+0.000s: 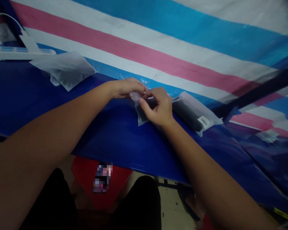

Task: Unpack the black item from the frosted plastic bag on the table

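Note:
Both my hands meet over a frosted plastic bag (140, 115) with something dark inside, at the back of the blue table. My left hand (129, 88) is closed at the bag's upper left edge, its fingertips partly hidden. Across the bag's top, my right hand (160, 107) bends its thumb and fingers round the plastic, covering much of it. Just right of that hand lies a second frosted bag (189, 111), holding a dark, long item with a white label (203, 121). What the dark items are, I cannot make out.
Farther left on the blue table (105, 134) lies another frosted bag (67, 68), beside a white power strip (21, 53) with a plugged-in cable. Striped sheeting (134, 48) hangs behind. A dark pole (254, 89) slants at the right. Below the front edge stands a red stool (86, 167).

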Motion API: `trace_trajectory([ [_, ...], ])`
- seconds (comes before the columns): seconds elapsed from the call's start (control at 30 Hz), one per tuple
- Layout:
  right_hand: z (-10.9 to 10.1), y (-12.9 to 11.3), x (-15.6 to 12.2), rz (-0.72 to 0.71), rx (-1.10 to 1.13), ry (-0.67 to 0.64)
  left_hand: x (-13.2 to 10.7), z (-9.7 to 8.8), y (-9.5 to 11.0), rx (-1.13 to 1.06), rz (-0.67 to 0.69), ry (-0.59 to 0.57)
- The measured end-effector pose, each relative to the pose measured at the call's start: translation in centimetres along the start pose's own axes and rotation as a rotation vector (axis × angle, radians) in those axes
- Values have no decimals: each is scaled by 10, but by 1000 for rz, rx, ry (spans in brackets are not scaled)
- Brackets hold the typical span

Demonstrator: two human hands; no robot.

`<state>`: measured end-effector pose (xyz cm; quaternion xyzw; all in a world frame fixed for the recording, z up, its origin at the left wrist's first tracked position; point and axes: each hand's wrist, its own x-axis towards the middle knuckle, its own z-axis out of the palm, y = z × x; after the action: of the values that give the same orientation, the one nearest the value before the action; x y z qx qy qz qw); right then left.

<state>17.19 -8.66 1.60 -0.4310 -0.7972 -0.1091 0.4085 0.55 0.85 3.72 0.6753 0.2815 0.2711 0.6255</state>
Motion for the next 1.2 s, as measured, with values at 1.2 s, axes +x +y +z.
trace_trajectory([
  [1.2,-16,5,9,348,138,-116,-2,35,17,451,363,433],
])
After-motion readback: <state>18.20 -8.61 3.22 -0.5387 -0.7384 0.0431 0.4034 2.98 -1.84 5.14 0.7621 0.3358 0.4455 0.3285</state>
